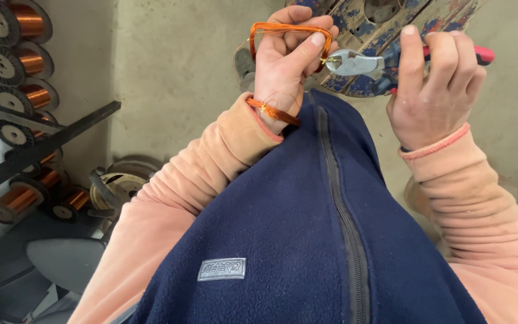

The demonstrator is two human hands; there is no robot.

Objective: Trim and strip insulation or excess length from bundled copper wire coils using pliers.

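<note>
Copper coil (pixel 289 29): upper centre of the frame, looped over the left hand (pixel 286 66), fingers closed on it.
Right hand (pixel 436 84): clenched around red-handled cutters (pixel 355 62), nose at the coil.
Blue reel (pixel 385 36): largely hidden behind both hands.
Spools (pixel 16 66): left edge, some cut off.

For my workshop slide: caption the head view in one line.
Left hand holds a copper wire coil while right hand applies red-handled pliers to it.
</note>
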